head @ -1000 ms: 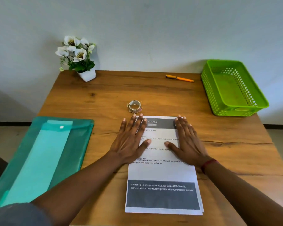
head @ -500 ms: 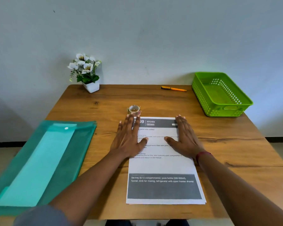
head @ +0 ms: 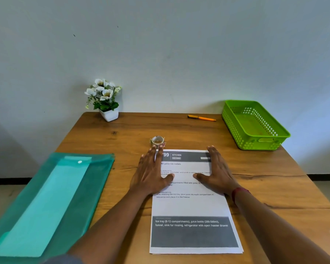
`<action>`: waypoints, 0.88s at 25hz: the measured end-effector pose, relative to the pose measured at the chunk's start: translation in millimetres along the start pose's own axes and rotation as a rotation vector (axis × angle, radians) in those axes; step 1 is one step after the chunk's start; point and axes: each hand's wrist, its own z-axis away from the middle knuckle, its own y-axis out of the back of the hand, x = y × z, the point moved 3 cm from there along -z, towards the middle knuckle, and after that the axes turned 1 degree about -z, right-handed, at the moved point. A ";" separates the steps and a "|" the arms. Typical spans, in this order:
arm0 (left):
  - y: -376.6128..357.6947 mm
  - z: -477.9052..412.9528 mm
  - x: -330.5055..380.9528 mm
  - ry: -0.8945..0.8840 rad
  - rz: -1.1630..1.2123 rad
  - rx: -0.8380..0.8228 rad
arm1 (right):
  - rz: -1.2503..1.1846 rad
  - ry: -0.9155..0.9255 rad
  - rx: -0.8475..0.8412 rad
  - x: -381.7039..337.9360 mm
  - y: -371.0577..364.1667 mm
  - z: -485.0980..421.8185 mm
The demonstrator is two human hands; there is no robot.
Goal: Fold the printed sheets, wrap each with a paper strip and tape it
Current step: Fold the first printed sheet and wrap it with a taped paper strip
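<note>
Wooden table [head: 255,178] against a pale wall [head: 160,54] — printed sheets [head: 191,206] flat.

Left hand [head: 151,175] flat, right hand [head: 216,173] flat, fingers straight, thumbs inward

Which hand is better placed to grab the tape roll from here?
Left, likely. The left hand lies flat on the left edge of the printed sheets, fingertips just short of the tape roll; the right hand lies flat farther right.
</note>
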 end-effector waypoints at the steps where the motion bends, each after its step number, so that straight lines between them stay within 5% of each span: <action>1: -0.2 0.1 -0.1 -0.003 -0.002 0.008 | -0.017 0.000 0.008 -0.1 -0.1 -0.2; 14: 16.4 11.9 5.9 -0.111 0.052 0.327 | -0.002 0.128 0.229 -3.1 4.8 7.2; 22: 17.0 14.5 7.1 -0.120 0.129 0.361 | 0.017 0.147 0.324 -3.9 6.2 9.9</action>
